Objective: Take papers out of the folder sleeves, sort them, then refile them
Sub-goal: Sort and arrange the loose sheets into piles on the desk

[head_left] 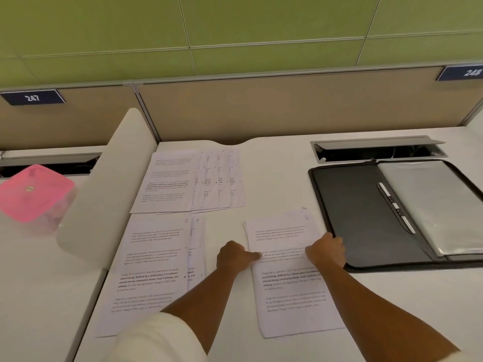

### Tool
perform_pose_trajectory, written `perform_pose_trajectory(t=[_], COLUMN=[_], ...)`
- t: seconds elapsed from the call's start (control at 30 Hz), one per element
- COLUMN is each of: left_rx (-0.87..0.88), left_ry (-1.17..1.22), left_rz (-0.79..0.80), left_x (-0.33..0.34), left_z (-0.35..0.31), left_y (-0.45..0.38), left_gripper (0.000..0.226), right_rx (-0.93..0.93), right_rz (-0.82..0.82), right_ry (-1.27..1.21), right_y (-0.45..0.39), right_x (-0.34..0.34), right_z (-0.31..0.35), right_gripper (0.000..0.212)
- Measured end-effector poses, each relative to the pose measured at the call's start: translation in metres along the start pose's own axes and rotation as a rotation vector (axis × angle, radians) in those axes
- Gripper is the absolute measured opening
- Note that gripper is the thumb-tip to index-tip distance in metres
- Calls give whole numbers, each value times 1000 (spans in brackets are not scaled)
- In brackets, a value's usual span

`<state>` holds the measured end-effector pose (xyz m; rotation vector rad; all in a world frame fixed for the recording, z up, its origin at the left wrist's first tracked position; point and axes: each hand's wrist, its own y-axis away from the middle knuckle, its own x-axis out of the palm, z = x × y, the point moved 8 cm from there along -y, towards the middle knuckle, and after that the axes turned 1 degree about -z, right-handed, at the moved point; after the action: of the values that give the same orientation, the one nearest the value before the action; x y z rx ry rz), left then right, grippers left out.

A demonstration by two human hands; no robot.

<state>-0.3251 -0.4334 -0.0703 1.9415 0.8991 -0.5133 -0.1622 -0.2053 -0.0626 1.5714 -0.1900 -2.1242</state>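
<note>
White bench (274, 178) carries all items. Open black folder (366, 218) with clear sleeves (439, 202) lies at right of frame. Fanned sheets (188, 181) lie upper centre; sheets marked 6 and 7 (154, 267) lower left. Paper stack (290, 283), top sheet marked 8, lies lower centre. Left hand (235, 257) pinches its left edge; right hand (326, 249) grips its right edge, just beside the folder.
</note>
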Motion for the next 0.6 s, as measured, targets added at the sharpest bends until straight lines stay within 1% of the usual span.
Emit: perform_pose_trajectory(t=[0.07,0.2,0.3,0.37,0.4,0.5,0.6], left_rx=[-6,-19,-25,-44,-51,-50,-41], left_ry=[9,102,144,198,219,244,249], left_rz=[10,-2,-26,-37,-37,-47,-33], left_x=[6,9,10,11,12,12,15], left_z=[-1,-6,-5,-2,-2,-2,0], left_y=[3,13,15,14,15,17,17], left_gripper=[47,37,25,24,24,14,16], right_rx=[-23,-73,-91,-106,-114,-120,-134], right_rz=[27,11,16,41,51,90,127], right_ry=[3,-36,-52,-71,-96,-226,-347], right_y=[0,-1,0,0,0,-2,1], right_x=[2,0,-5,-8,-9,-9,-10], right_z=[-2,-4,-3,-3,-3,-2,1], right_gripper=[51,37,30,26,25,25,27])
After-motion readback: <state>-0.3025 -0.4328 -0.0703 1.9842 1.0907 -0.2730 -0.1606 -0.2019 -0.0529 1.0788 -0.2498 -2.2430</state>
